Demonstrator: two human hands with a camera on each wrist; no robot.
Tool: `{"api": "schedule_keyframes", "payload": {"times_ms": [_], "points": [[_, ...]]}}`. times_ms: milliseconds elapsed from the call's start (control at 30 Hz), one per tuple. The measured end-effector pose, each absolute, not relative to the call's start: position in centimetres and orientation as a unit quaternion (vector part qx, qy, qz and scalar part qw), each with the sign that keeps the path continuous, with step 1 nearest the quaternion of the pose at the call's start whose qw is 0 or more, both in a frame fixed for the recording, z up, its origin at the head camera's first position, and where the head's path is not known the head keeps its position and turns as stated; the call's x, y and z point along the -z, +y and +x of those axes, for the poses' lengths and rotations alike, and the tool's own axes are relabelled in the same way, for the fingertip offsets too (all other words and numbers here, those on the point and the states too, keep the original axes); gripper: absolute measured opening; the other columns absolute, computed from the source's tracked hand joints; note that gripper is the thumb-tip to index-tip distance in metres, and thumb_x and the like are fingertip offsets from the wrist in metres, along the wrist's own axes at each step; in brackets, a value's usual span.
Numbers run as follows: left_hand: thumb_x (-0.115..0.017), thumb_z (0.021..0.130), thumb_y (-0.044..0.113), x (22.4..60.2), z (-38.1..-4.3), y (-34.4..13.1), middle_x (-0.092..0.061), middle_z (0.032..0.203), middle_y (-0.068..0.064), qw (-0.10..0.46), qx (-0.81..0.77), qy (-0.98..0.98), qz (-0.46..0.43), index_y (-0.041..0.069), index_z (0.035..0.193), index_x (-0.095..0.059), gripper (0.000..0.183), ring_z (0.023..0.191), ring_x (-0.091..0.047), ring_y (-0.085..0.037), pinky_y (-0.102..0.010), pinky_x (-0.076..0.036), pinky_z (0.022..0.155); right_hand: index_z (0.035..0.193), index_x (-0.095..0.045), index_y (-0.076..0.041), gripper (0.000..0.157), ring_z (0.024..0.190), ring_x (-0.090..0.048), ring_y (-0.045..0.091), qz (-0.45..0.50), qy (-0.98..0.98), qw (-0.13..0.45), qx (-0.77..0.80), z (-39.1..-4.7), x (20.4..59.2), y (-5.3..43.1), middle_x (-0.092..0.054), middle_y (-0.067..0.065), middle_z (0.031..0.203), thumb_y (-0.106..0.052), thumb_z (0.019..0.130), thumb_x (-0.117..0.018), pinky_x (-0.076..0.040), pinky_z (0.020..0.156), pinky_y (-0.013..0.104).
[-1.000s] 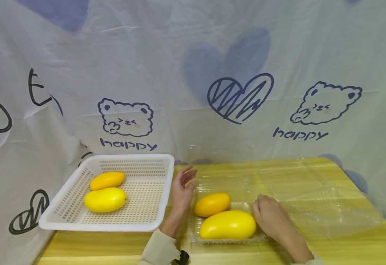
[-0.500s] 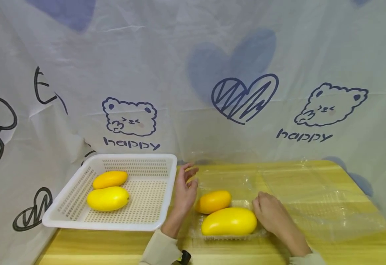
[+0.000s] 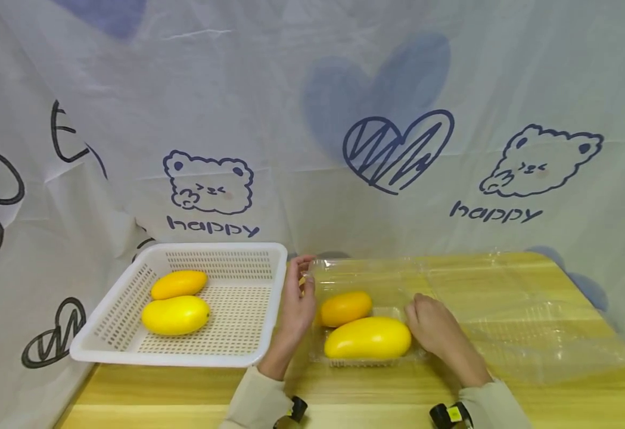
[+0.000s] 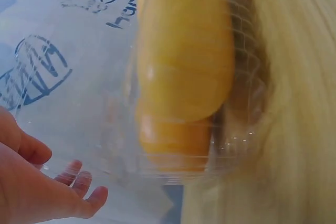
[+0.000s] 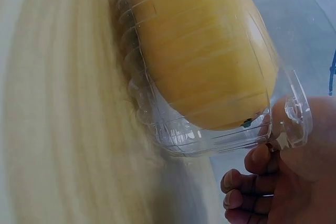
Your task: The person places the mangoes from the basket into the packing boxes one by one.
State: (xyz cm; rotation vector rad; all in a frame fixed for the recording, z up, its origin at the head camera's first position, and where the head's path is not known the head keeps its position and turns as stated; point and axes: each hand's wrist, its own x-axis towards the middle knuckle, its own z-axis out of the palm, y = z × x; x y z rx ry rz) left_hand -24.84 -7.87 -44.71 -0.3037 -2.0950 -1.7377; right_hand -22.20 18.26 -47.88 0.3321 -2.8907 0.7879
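Note:
Two mangoes lie in a clear plastic clamshell box (image 3: 366, 362): a large yellow mango (image 3: 368, 338) in front and a smaller orange mango (image 3: 346, 308) behind it. The transparent lid (image 3: 366, 269) stands raised at the back. My left hand (image 3: 297, 304) is at the lid's left edge, its fingers loosely extended with a gap to the thumb (image 4: 35, 149). At the box's right end, my right hand (image 3: 435, 328) has curled fingers and holds the rim tab (image 5: 298, 109). The exact thumb contact is partly hidden.
A white perforated basket (image 3: 183, 360) on the left holds two more mangoes (image 3: 176, 315). Another clear plastic container (image 3: 545, 339) lies on the right of the wooden table (image 3: 183, 396). A printed cloth (image 3: 301, 143) hangs behind.
The lid's upper edge has come lower and nearer, and my left fingers have met its left edge. My right hand keeps its place at the box. The head view has shifted slightly.

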Motion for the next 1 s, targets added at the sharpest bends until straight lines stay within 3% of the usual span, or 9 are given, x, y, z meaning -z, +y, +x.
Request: {"api": "schedule_keyframes", "payload": {"times_ms": [200, 367, 400, 500, 700, 867, 1000], "points": [[-0.047, 0.099, -0.01, 43.3, -24.3, -8.7, -0.064, 0.129, -0.019, 0.192, 0.544, -0.8, -0.165, -0.002, 0.125, -0.057, 0.029, 0.125, -0.057, -0.037, -0.049, -0.053, 0.091, 0.076, -0.053, -0.003, 0.039, 0.07, -0.051, 0.027, 0.097, -0.958, 0.037, -0.267, -23.4, 47.8, 18.3, -0.057, 0.016, 0.082, -0.014, 0.108, -0.033, -0.047, 0.069, 0.045], [-0.062, 0.096, -0.003, 42.4, -23.8, -10.1, -0.06, 0.134, -0.02, 0.123, 0.454, -0.855, -0.217, 0.001, 0.13, -0.058, 0.034, 0.125, -0.056, -0.041, -0.055, -0.049, 0.099, 0.078, -0.052, -0.005, 0.04, 0.064, -0.046, 0.025, 0.088, -0.953, 0.038, -0.286, -24.3, 48.0, 18.5, -0.048, 0.01, 0.072, -0.017, 0.109, -0.031, -0.042, 0.062, 0.039], [-0.066, 0.095, -0.002, 42.2, -23.7, -10.4, -0.059, 0.136, -0.02, 0.107, 0.44, -0.863, -0.225, 0.001, 0.131, -0.058, 0.038, 0.127, -0.055, -0.042, -0.057, -0.047, 0.102, 0.075, -0.046, -0.009, 0.04, 0.061, -0.039, 0.021, 0.085, -0.953, 0.035, -0.289, -24.4, 48.1, 18.5, -0.042, 0.008, 0.069, -0.018, 0.11, -0.03, -0.037, 0.061, 0.037], [-0.075, 0.089, 0.001, 41.8, -23.5, -10.7, -0.054, 0.142, -0.024, 0.068, 0.406, -0.88, -0.238, 0.002, 0.132, -0.059, 0.045, 0.132, -0.05, -0.044, -0.058, -0.04, 0.11, 0.074, -0.044, -0.01, 0.039, 0.061, -0.037, 0.02, 0.097, -0.948, 0.052, -0.297, -25.0, 48.3, 18.5, -0.041, 0.007, 0.069, -0.018, 0.11, -0.03, -0.037, 0.061, 0.037], [-0.075, 0.089, 0.001, 41.6, -23.1, -10.7, -0.034, 0.156, -0.032, -0.005, 0.377, -0.894, -0.241, 0.005, 0.133, -0.059, 0.047, 0.138, -0.04, -0.053, -0.066, -0.037, 0.109, 0.068, -0.043, -0.01, 0.038, 0.061, -0.037, 0.019, 0.129, -0.941, 0.087, -0.3, -25.9, 48.5, 18.8, -0.038, 0.004, 0.066, -0.009, 0.105, -0.039, -0.04, 0.064, 0.04], [-0.074, 0.088, -0.001, 41.6, -22.9, -10.8, -0.038, 0.153, -0.029, -0.014, 0.375, -0.896, -0.237, 0.006, 0.135, -0.058, 0.049, 0.135, -0.045, -0.05, -0.062, -0.041, 0.107, 0.088, -0.054, -0.001, 0.032, 0.07, -0.048, 0.023, 0.095, -0.936, 0.042, -0.336, -26.1, 48.5, 18.9, -0.05, 0.008, 0.077, -0.014, 0.109, -0.034, -0.048, 0.069, 0.042], [-0.076, 0.086, -0.003, 41.7, -22.8, -10.8, -0.043, 0.15, -0.026, -0.016, 0.374, -0.897, -0.237, 0.006, 0.134, -0.058, 0.052, 0.132, -0.049, -0.046, -0.06, -0.043, 0.106, 0.1, -0.049, 0.0, 0.035, 0.072, -0.047, 0.023, 0.066, -0.912, 0.002, -0.404, -25.7, 48.4, 19.1, -0.048, 0.01, 0.081, -0.024, 0.113, -0.028, -0.044, 0.067, 0.039]]}}
